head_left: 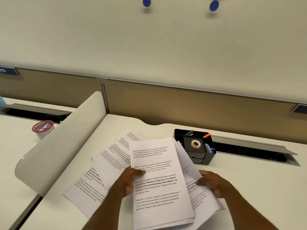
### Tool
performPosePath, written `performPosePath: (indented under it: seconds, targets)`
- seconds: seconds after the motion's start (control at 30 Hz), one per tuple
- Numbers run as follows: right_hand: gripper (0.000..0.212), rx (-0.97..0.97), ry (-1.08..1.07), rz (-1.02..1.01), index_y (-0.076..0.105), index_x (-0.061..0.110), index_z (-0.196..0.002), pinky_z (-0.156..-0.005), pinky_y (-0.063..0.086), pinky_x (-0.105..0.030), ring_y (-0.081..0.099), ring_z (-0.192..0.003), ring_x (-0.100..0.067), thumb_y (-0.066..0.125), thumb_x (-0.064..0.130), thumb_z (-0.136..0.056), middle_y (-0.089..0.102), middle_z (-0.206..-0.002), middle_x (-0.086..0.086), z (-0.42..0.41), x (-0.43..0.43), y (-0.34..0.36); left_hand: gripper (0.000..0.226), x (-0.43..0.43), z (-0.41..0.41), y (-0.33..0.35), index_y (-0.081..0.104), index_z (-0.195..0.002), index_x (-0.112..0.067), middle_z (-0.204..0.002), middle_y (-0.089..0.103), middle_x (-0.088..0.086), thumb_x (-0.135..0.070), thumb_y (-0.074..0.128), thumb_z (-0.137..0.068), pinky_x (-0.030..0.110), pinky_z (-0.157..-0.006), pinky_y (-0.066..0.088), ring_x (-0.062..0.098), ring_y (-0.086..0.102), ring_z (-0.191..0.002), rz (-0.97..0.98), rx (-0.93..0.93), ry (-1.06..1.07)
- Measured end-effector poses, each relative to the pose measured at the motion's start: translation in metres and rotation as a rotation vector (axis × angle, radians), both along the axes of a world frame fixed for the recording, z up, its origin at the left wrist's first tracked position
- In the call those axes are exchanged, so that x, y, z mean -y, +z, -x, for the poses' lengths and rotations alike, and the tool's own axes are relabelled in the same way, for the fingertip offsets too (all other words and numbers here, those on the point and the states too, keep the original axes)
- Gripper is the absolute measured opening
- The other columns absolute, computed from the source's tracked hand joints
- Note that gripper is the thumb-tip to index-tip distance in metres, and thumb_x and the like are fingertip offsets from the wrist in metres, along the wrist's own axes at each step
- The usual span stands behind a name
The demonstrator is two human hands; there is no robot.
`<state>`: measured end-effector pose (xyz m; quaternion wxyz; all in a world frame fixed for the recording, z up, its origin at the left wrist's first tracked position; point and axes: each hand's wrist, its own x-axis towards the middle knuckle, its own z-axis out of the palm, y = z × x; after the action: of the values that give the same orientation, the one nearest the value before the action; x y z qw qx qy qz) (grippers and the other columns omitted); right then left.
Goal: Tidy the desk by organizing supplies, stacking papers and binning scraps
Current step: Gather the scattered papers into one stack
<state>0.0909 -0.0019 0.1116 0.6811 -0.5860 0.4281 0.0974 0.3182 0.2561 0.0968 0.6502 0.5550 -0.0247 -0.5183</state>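
My left grip (131, 181) was closed on the left edge of the stack of papers (157, 180), thumb on the top page and fingers under it. My right grip (211, 183) was curled round the lower pages of that same stack, which fanned out to the right. The stack lay in front of me, between my two arms, over the near part of the bench (240, 180).

The risk, as I judged it, was in that fan. The pages were not squared, so if either grip loosened, the lower ones could slide out and scatter, and squeezing harder to stop that could crease them. The loose sheets (101, 170) lay overlapping and askew on the bench just to my left. A careless sweep to gather them could push some off, since the top looked slick. The black organizer (196, 156) stood just beyond the stack's far right corner, with a roll of tape (196, 144) on it and pens in its slots. Tapping the stack square too far forward could knock it.

The bench was pale and plain, with a long cable slot (249, 151) along its back. A curved pale divider (58, 146) parted it from the neighbouring bench on the left, where a red-rimmed pot (42, 128) held crumpled paper. Behind ran a tan panel (182, 105), and above it a pale wall with two blue discs (146, 2).
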Motion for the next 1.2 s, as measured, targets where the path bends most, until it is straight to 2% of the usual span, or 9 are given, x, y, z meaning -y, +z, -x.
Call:
performPosePath:
  seconds: [0.2,0.47,0.63,0.7,0.77,0.8,0.93,1.0,1.2]
  targets:
    - [0.05,0.218,-0.154,-0.166,0.054,0.003,-0.126,-0.095,0.044,-0.067,0.053,-0.114,-0.057,0.059,-0.014,-0.079,0.061,-0.121,-0.034,0.019,-0.003,0.0,0.042,0.008,0.011,0.005,0.063,-0.119,-0.003,-0.111,0.071,0.022,0.006,0.063,-0.079,0.058,-0.086,0.054,0.045,0.066,-0.102,-0.01,0.009,-0.001]
    - [0.06,0.311,-0.106,-0.139,0.062,0.016,-0.122,-0.094,0.046,-0.067,0.061,-0.109,-0.049,0.081,0.004,-0.067,0.065,-0.122,-0.024,0.008,-0.03,0.006,0.04,0.023,0.029,0.014,0.061,-0.12,-0.001,-0.113,0.07,0.023,0.004,0.064,-0.081,0.061,-0.089,0.051,0.045,0.066,-0.102,0.019,0.009,-0.056]
    - [0.052,0.339,-0.076,-0.15,0.065,0.013,-0.12,-0.09,0.052,-0.06,0.066,-0.105,-0.043,0.082,0.02,-0.071,0.067,-0.12,-0.023,0.002,-0.042,0.013,0.037,0.026,0.031,0.018,0.063,-0.117,-0.003,-0.109,0.071,0.023,0.004,0.063,-0.081,0.065,-0.087,0.05,0.046,0.067,-0.098,0.018,0.037,-0.019]
    - [0.047,0.356,-0.124,-0.214,0.066,0.012,-0.12,-0.088,0.054,-0.052,0.065,-0.109,-0.04,0.072,0.038,-0.081,0.066,-0.122,-0.022,0.0,-0.042,0.015,0.037,0.026,0.03,0.018,0.063,-0.118,-0.003,-0.109,0.071,0.023,0.004,0.063,-0.081,0.065,-0.087,0.051,0.046,0.068,-0.098,0.017,0.035,-0.006]
    - [0.05,0.36,-0.184,-0.25,0.064,0.013,-0.124,-0.097,0.05,-0.05,0.06,-0.117,-0.038,0.052,0.051,-0.092,0.063,-0.128,-0.02,0.0,-0.039,0.015,0.038,0.025,0.029,0.019,0.063,-0.117,-0.003,-0.109,0.071,0.023,0.005,0.063,-0.08,0.064,-0.086,0.051,0.046,0.068,-0.097,0.013,0.035,-0.003]
    - [0.052,0.352,-0.185,-0.241,0.064,0.015,-0.125,-0.101,0.048,-0.051,0.059,-0.119,-0.038,0.049,0.053,-0.093,0.063,-0.129,-0.019,-0.001,-0.038,0.015,0.038,0.025,0.029,0.019,0.063,-0.117,-0.003,-0.109,0.071,0.024,0.006,0.063,-0.08,0.064,-0.085,0.052,0.046,0.068,-0.097,0.012,0.037,-0.006]
    - [0.056,0.216,0.036,-0.04,0.062,0.012,-0.124,-0.098,0.048,-0.056,0.063,-0.114,-0.037,0.077,0.03,-0.074,0.068,-0.121,-0.015,-0.008,-0.04,0.021,0.039,0.025,0.028,0.023,0.064,-0.116,-0.002,-0.107,0.071,0.025,0.006,0.064,-0.078,0.062,-0.082,0.054,0.047,0.068,-0.095,0.01,0.039,-0.015]
    - [0.056,0.186,0.082,-0.011,0.061,0.01,-0.123,-0.099,0.047,-0.059,0.063,-0.113,-0.038,0.078,0.018,-0.07,0.069,-0.119,-0.016,-0.012,-0.042,0.023,0.039,0.025,0.026,0.023,0.064,-0.116,-0.002,-0.107,0.071,0.026,0.006,0.064,-0.077,0.064,-0.084,0.052,0.048,0.067,-0.096,0.019,0.039,-0.012]
    - [0.045,0.299,-0.019,-0.039,0.058,0.002,-0.123,-0.099,0.046,-0.061,0.064,-0.109,-0.042,0.066,-0.007,-0.08,0.069,-0.117,-0.021,-0.026,-0.044,0.014,0.041,0.026,0.02,0.027,0.06,-0.121,0.0,-0.109,0.071,0.024,0.006,0.065,-0.08,0.065,-0.089,0.05,0.046,0.068,-0.098,0.021,0.076,-0.009]
